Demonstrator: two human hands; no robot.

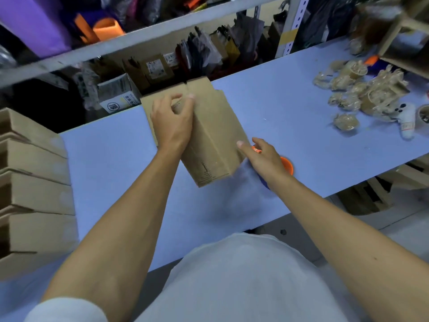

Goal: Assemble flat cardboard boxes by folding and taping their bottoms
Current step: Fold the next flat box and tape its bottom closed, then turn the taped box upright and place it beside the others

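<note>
Packing stockroom; stocked shelving (144,31); stacked boxes (30,182); worktable (290,108)

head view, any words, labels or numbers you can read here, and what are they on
Nothing here reads clearly.
Cardboard box under the left hand: small dark print near its close end, too small to read.
White carton behind the table: a round logo and yellow-backed characters, blurred.
Brown packets on the shelf: white labels, too blurred.
White controller: a reddish mark, unreadable.
</note>
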